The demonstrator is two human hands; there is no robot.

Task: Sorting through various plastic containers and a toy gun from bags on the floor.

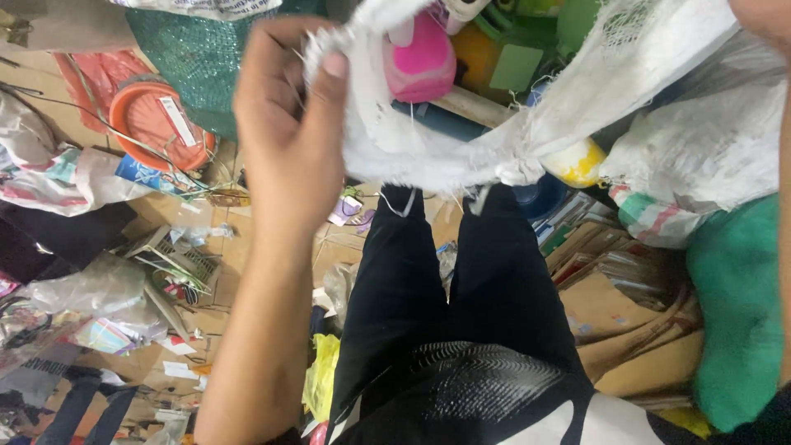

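Observation:
My left hand (288, 124) is raised in front of me, fingers pinched on the frayed rim of a white woven sack (577, 107). The sack's mouth is stretched open toward the upper right, where my right arm (762, 25) shows only at the frame's corner; the right hand itself is out of view. Inside the sack lie plastic items: a pink one (420, 62), green ones (515, 66) and a yellow one (577, 165). My legs in black trousers (449, 280) stand below the sack.
Flattened cardboard (618, 305) lies at the right beside a green bag (737, 313) and another white sack (709, 140). At the left are an orange plastic lid (152, 124), green netting (198, 49), clear plastic bags (91, 288) and scattered scraps on the floor.

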